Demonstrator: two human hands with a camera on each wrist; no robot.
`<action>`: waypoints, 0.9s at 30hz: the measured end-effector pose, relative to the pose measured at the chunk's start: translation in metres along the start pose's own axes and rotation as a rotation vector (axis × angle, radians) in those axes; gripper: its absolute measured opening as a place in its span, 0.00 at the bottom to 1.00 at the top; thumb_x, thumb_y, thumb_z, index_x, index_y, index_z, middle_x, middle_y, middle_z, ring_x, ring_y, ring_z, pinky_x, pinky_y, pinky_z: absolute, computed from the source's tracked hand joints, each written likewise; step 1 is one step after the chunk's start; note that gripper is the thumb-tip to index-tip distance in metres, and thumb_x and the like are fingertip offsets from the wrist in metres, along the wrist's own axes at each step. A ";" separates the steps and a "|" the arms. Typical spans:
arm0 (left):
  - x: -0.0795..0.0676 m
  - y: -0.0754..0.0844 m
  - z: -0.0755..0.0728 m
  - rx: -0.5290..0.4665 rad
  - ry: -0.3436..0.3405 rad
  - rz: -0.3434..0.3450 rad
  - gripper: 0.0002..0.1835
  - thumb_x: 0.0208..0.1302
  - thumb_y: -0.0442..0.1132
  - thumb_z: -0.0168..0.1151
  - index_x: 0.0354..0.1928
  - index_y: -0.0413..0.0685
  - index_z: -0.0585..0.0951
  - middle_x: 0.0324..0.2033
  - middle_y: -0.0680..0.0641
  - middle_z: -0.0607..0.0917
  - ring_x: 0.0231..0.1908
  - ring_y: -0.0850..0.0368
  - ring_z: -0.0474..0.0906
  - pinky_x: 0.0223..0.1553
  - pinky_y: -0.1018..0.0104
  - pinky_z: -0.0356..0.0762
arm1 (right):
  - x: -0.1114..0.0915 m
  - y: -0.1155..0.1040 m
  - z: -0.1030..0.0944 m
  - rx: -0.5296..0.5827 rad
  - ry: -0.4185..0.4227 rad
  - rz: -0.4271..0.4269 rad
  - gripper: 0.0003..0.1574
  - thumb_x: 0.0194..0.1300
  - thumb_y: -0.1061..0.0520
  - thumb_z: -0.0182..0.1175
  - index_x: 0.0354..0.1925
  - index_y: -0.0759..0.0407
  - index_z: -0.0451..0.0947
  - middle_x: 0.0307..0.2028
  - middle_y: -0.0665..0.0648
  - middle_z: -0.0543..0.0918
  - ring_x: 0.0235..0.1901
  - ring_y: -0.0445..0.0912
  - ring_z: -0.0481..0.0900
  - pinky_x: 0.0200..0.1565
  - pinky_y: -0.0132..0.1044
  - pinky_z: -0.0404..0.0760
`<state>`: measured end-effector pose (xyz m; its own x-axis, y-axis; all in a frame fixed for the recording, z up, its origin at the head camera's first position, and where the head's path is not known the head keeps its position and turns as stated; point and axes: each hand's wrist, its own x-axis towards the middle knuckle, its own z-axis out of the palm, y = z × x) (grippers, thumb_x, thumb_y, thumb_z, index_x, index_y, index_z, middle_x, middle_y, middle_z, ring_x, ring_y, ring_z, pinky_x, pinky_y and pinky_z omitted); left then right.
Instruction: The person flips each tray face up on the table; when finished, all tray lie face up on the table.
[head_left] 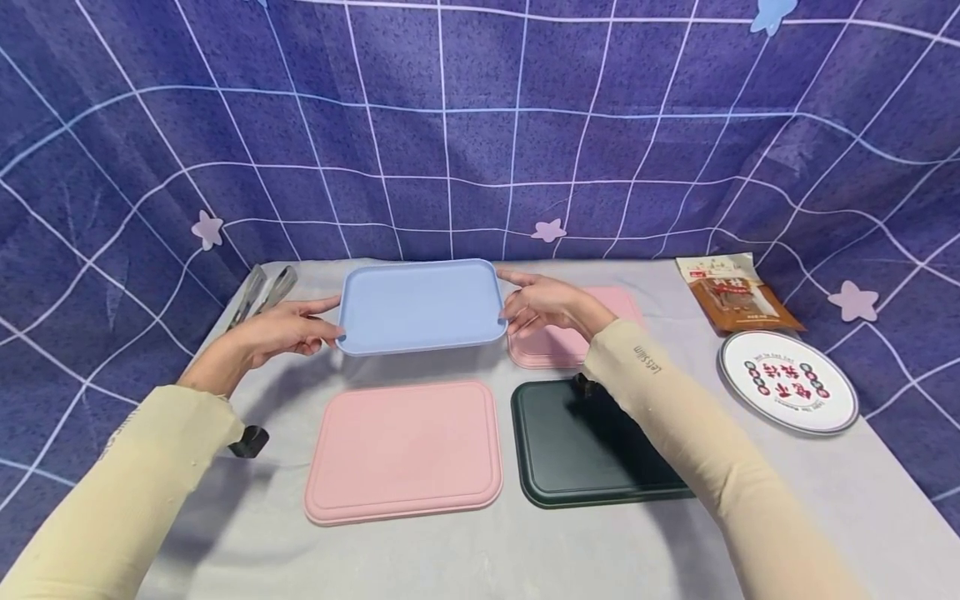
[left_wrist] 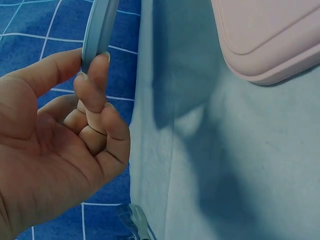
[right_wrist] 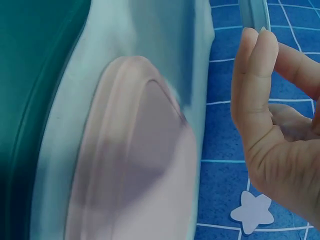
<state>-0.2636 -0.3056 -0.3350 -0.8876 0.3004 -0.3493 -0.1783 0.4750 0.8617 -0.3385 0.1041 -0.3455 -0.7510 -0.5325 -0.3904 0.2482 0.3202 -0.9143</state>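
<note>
A light blue rectangular tray [head_left: 422, 304] with a raised rim is held up above the back of the table, casting a shadow on the cloth. My left hand [head_left: 281, 329] pinches its left end between thumb and fingers; the left wrist view shows the tray's edge [left_wrist: 98, 37] there. At the opposite end, my right hand [head_left: 547, 302] grips the rim with its fingertips, as the right wrist view shows. Below the tray lies a pink rectangular tray [head_left: 405, 446], flat face up. A dark green one [head_left: 570, 458] sits beside it, partly under my right forearm.
Another pink tray [head_left: 551, 346] lies behind the green one, partly covered by my right hand. Tongs [head_left: 262, 292] are at the back left. On the right are a brown food packet [head_left: 738, 300] and a white plate [head_left: 795, 379]. A blue grid curtain [head_left: 480, 150] hangs behind.
</note>
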 end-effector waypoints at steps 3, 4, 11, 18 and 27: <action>0.001 -0.001 -0.001 0.004 -0.006 -0.003 0.48 0.68 0.40 0.64 0.80 0.44 0.45 0.28 0.58 0.83 0.25 0.70 0.71 0.34 0.74 0.75 | 0.003 0.003 0.002 -0.005 -0.004 0.026 0.61 0.63 0.69 0.61 0.81 0.41 0.40 0.38 0.55 0.77 0.28 0.46 0.86 0.32 0.38 0.86; 0.001 -0.001 -0.001 0.005 -0.006 -0.004 0.48 0.68 0.40 0.64 0.80 0.44 0.45 0.28 0.58 0.84 0.25 0.70 0.71 0.34 0.74 0.75 | 0.003 0.004 0.002 -0.010 -0.005 0.032 0.61 0.63 0.69 0.61 0.81 0.41 0.39 0.37 0.56 0.78 0.27 0.46 0.86 0.32 0.38 0.86; 0.003 -0.004 -0.003 0.031 0.001 -0.016 0.46 0.68 0.39 0.63 0.80 0.41 0.47 0.27 0.59 0.83 0.26 0.70 0.71 0.34 0.74 0.75 | 0.006 0.007 0.007 -0.029 -0.022 0.056 0.61 0.65 0.68 0.60 0.81 0.42 0.37 0.36 0.57 0.80 0.28 0.46 0.86 0.33 0.37 0.86; 0.007 -0.007 -0.003 0.041 0.013 -0.026 0.45 0.68 0.39 0.63 0.79 0.39 0.50 0.26 0.60 0.82 0.26 0.70 0.71 0.35 0.74 0.75 | 0.010 0.008 0.010 -0.017 -0.038 0.076 0.60 0.65 0.68 0.59 0.81 0.46 0.36 0.34 0.57 0.80 0.25 0.44 0.85 0.30 0.35 0.85; 0.012 -0.011 -0.005 0.052 -0.021 -0.066 0.44 0.69 0.41 0.61 0.79 0.40 0.49 0.26 0.60 0.82 0.27 0.69 0.73 0.36 0.72 0.74 | 0.016 0.011 0.011 -0.007 -0.050 0.102 0.60 0.66 0.69 0.58 0.81 0.48 0.34 0.29 0.56 0.81 0.24 0.44 0.84 0.29 0.34 0.85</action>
<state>-0.2746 -0.3109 -0.3468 -0.8656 0.2838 -0.4126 -0.2133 0.5366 0.8165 -0.3407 0.0905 -0.3633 -0.6907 -0.5353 -0.4862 0.3170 0.3801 -0.8689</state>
